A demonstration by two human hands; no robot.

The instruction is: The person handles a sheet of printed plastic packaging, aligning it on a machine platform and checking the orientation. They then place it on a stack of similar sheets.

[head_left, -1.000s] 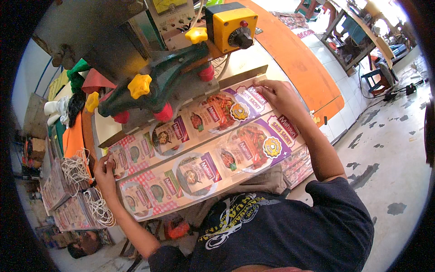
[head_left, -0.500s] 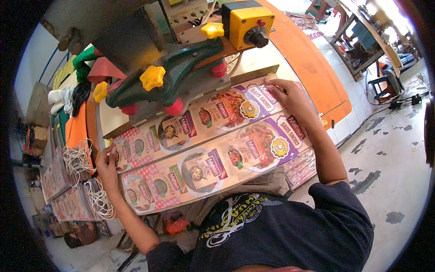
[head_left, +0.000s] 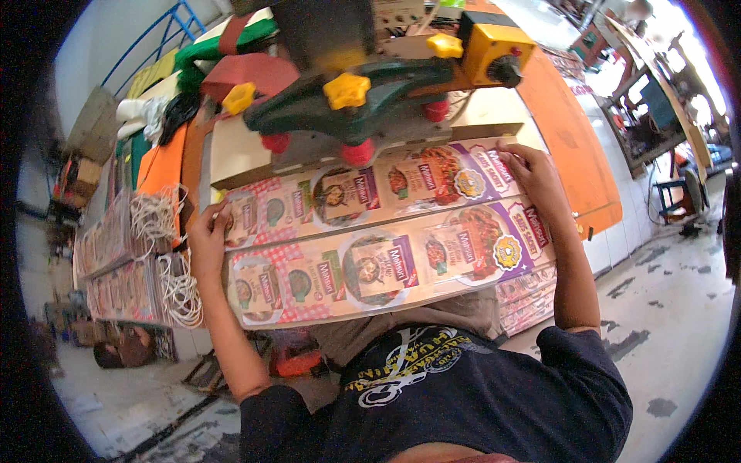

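Observation:
Two long printed strips with food pictures lie side by side across my front, a glossy clear layer over them. My left hand (head_left: 208,238) is closed on the left end of the far printed strip (head_left: 390,185), its fingertips at the edge. At the upper right corner of that same strip, my right hand (head_left: 534,174) has its fingers bent over the edge. The near printed strip (head_left: 421,262) reaches out over my lap. Just beyond the far strip stands a dark green machine head (head_left: 309,108) with yellow star knobs (head_left: 346,91) and red round knobs (head_left: 356,151).
A yellow control box (head_left: 494,50) with a black dial sits at the machine's right. An orange table (head_left: 575,131) extends to the right. Bundled printed strips with white cords (head_left: 179,289) stand at the left, and more stacked strips (head_left: 526,297) lie beneath the right end.
My view has shifted, so the machine and strips appear farther right. Both hands stay at the two ends of the far strip.

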